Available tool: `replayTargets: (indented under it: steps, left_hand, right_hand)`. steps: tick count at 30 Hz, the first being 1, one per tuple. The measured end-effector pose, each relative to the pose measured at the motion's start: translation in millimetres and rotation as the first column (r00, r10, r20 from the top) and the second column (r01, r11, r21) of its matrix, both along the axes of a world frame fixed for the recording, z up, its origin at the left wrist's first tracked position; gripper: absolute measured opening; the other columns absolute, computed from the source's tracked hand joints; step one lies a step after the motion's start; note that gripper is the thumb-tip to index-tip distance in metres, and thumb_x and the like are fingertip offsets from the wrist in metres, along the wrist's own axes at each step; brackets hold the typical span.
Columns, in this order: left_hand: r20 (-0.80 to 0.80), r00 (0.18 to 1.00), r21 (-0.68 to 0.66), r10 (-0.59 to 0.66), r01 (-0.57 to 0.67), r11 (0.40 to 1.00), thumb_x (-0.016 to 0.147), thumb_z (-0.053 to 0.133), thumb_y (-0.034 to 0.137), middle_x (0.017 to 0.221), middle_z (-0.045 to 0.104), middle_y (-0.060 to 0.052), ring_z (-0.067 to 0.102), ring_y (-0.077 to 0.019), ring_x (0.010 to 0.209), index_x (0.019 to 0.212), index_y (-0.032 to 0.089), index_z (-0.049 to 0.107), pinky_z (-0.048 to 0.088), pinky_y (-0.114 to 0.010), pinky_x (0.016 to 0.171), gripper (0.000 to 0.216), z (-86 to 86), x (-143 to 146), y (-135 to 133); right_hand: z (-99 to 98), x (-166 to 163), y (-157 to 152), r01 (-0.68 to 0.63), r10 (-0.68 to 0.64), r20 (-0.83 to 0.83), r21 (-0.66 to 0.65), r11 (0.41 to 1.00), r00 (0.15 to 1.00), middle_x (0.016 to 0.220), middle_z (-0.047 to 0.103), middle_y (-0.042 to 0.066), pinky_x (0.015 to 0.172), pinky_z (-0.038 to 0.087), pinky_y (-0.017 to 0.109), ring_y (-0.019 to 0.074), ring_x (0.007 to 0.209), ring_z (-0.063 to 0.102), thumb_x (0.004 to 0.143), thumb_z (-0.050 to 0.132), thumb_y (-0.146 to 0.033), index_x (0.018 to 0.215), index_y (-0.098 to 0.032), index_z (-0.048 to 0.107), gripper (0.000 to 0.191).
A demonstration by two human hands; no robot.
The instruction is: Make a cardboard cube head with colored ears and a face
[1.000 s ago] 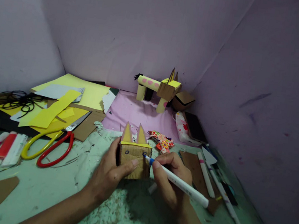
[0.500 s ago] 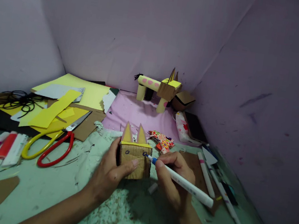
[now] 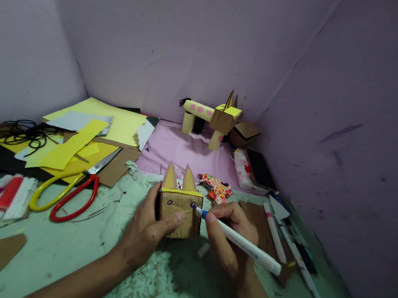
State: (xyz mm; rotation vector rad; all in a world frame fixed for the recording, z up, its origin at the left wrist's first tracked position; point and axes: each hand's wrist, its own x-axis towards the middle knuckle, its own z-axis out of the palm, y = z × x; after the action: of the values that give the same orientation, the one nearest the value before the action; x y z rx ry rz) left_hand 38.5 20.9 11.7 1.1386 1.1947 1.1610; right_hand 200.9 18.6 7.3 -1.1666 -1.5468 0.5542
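Observation:
My left hand (image 3: 149,228) grips a small cardboard box head (image 3: 180,218) from its left side, thumb across the front. The box has a yellow top edge and two pointed pink-and-yellow ears (image 3: 189,181). Two small blue eye outlines are drawn on its front face. Between the fingers of my right hand (image 3: 233,235) is a white marker pen (image 3: 245,243) with a blue collar. Its tip is at the right-hand eye outline; whether it touches cannot be told for sure.
Red-and-yellow scissors (image 3: 78,186) lie at the left beside yellow paper (image 3: 121,125) and black cord (image 3: 25,134). Behind stands a cardboard animal (image 3: 204,112). A patterned paper piece (image 3: 216,187), a phone (image 3: 259,167) and several markers (image 3: 274,233) are on the right.
The marker and my right hand have shifted very slightly left. My left hand and the box head stay almost where they were.

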Motion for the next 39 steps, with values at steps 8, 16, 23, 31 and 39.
replayTargets:
  steps: [8, 16, 23, 31, 39]
  left_hand:
    - [-0.006, 0.999, -0.013, -0.052, 0.052, 0.999, 0.074, 0.066, 0.031, 0.117, 0.065, -0.008, 0.062, -0.0277, 0.103, 0.126, 0.019, 0.043, 0.048, -0.038, 0.089, 0.058, 6.2, -1.8, -1.8]
    - [0.0, 1.0, -0.004, -0.031, 0.031, 1.0, 0.073, 0.068, 0.034, 0.115, 0.066, -0.008, 0.064, -0.0283, 0.101, 0.124, 0.019, 0.044, 0.049, -0.039, 0.088, 0.059, 2.8, -1.5, -0.1]
    - [-0.01, 0.999, -0.016, -0.05, 0.049, 0.999, 0.074, 0.067, 0.033, 0.119, 0.064, -0.009, 0.062, -0.028, 0.104, 0.128, 0.019, 0.041, 0.049, -0.039, 0.089, 0.061, 3.8, -2.0, -1.5]
    - [0.006, 1.0, -0.005, -0.014, 0.014, 1.0, 0.071, 0.068, 0.034, 0.114, 0.067, -0.008, 0.064, -0.0286, 0.1, 0.125, 0.02, 0.045, 0.05, -0.039, 0.086, 0.06, 1.9, 0.1, -0.6]
    - [-0.019, 0.999, -0.006, -0.044, 0.043, 0.999, 0.074, 0.067, 0.033, 0.119, 0.064, -0.009, 0.062, -0.0279, 0.103, 0.127, 0.019, 0.042, 0.048, -0.039, 0.09, 0.061, 2.7, -1.9, -1.5]
  right_hand:
    - [1.9, -4.6, -2.8, 0.043, -0.045, -0.048, -0.039, 0.998, 0.998, 0.045, 0.05, -0.006, 0.042, 0.034, 0.023, 0.0112, 0.04, 0.046, 0.077, 0.056, -0.027, 0.065, -0.021, 0.054, 0.014]
    - [1.7, -0.1, 0.4, 0.081, -0.081, 0.031, 0.016, 0.997, 0.996, 0.045, 0.054, -0.004, 0.04, 0.036, 0.022, 0.0121, 0.04, 0.05, 0.078, 0.055, -0.029, 0.064, -0.02, 0.054, 0.016]
    - [0.2, -1.4, -0.4, 0.006, -0.006, 0.025, 0.007, 1.0, 1.0, 0.044, 0.053, -0.005, 0.041, 0.036, 0.023, 0.0119, 0.039, 0.048, 0.078, 0.056, -0.027, 0.065, -0.021, 0.054, 0.015]
    - [4.2, -4.2, -2.2, 0.109, -0.109, -0.024, 0.001, 0.994, 0.994, 0.046, 0.052, -0.004, 0.041, 0.035, 0.022, 0.0114, 0.04, 0.048, 0.076, 0.056, -0.029, 0.063, -0.02, 0.053, 0.016]
    - [0.3, -2.5, 0.0, 0.062, -0.062, -0.001, 0.031, 0.998, 0.998, 0.045, 0.055, -0.004, 0.04, 0.037, 0.022, 0.0118, 0.039, 0.05, 0.078, 0.057, -0.027, 0.065, -0.02, 0.056, 0.014]
